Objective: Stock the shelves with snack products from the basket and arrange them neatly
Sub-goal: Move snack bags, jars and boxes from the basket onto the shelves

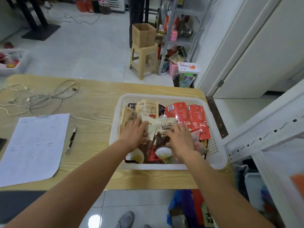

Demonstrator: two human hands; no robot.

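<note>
Both hands are down in the white basket [164,97] on the table [98,104], which is heaped with snack packets. Left hand [134,134] lies flat, fingers straight, pressing a beige pouch [152,127], likely steadying the pile. Right hand [180,139] arches over a dark pouch [162,139]; cannot tell whether it grasps anything. Shelf frame [263,129] stands close on the right.

basket [164,96]: white plastic, right end of worktop [98,102] | contents: red pouches [185,116] right, beige-brown packets [148,107] left, heaped flat

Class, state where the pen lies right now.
In the head view, the pen lies on the wooden table, between the paper sheet at left and the white basket.
</note>
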